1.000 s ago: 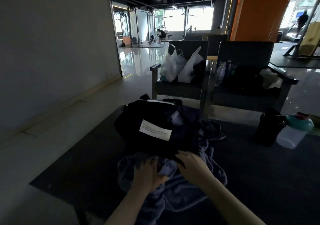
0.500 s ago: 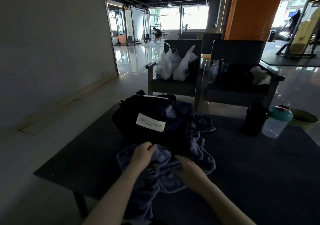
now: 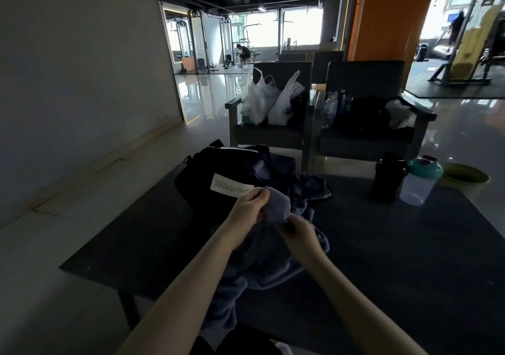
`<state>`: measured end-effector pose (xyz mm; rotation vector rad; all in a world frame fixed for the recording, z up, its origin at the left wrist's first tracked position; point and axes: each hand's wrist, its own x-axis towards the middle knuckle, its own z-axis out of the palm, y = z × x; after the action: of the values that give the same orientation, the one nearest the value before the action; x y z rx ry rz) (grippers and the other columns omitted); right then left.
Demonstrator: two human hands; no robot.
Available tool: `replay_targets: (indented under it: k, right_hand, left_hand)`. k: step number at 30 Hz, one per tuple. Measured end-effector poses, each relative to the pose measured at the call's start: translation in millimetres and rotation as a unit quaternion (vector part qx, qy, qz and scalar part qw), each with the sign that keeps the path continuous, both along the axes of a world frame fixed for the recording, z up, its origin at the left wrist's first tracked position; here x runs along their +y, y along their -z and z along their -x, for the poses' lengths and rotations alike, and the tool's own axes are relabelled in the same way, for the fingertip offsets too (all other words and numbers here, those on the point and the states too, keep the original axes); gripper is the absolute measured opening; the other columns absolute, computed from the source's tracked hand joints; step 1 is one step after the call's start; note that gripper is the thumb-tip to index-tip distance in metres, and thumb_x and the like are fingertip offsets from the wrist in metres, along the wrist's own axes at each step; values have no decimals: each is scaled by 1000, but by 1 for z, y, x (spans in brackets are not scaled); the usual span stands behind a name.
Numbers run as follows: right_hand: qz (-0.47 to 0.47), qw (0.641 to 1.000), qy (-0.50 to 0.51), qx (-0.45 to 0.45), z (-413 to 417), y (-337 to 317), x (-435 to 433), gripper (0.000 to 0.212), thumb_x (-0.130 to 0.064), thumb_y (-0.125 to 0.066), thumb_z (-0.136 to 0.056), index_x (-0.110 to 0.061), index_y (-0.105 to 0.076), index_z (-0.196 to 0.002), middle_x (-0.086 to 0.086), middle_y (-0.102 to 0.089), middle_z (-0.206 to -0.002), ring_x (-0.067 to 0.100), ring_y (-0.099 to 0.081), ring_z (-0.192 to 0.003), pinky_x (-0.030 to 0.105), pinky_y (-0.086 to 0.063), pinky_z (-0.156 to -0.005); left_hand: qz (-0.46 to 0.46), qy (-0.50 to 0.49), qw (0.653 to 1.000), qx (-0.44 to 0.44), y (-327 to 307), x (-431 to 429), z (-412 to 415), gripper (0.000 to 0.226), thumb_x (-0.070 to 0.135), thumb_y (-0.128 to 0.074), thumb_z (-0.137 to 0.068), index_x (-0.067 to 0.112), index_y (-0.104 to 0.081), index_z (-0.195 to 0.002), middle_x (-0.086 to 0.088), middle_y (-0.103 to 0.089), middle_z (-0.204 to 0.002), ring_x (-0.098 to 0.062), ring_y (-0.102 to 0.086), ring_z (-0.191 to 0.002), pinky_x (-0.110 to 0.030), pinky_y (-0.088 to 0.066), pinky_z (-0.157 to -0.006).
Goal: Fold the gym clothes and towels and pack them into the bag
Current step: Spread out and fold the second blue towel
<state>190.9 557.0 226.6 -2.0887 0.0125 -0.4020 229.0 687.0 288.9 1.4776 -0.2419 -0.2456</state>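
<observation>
**Colours on the Table and Behind It**

The towel (image 3: pixel 276 209) in the middle of the frame is a soft blue-grey, all one colour. The bag (image 3: pixel 207 171) behind it is black, with a white label (image 3: pixel 231 189) that has tiny dark writing. The table (image 3: pixel 396 259) top is dark grey. At the right stand a black bottle (image 3: pixel 388 179) and a see-through cup (image 3: pixel 415 190) with a teal lid. The bowl (image 3: pixel 464 175) beside them is yellow-green. Higher up, the two plastic bags (image 3: pixel 257 100) are white, the chairs (image 3: pixel 363 81) are dark grey, and the pillar (image 3: pixel 388 13) at the upper right is orange.
</observation>
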Motion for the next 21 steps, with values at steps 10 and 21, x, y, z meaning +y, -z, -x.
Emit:
replay_targets:
  k: [10, 21]
  right_hand:
    - [-185, 956, 179, -139, 32, -79, -78, 23, -12, -51, -94, -14, -45, -72, 1, -49, -71, 1, -44, -58, 8, -36, -50]
    - [75, 921, 376, -65, 72, -19, -142, 19, -13, -42, -97, -7, -54, -110, 12, -57, -99, 21, -49, -72, 30, -34, -58]
  left_hand:
    - [-251, 12, 966, -69, 37, -5, 12, 14, 26, -51, -97, 22, -62, -106, 0, -66, -106, -16, -63, -101, -33, -51, -91]
    - [-476, 102, 858, -164, 118, -47, 36, 24, 28, -62, -86, 14, -63, -106, -5, -63, -111, -21, -61, -102, -25, -46, -84]
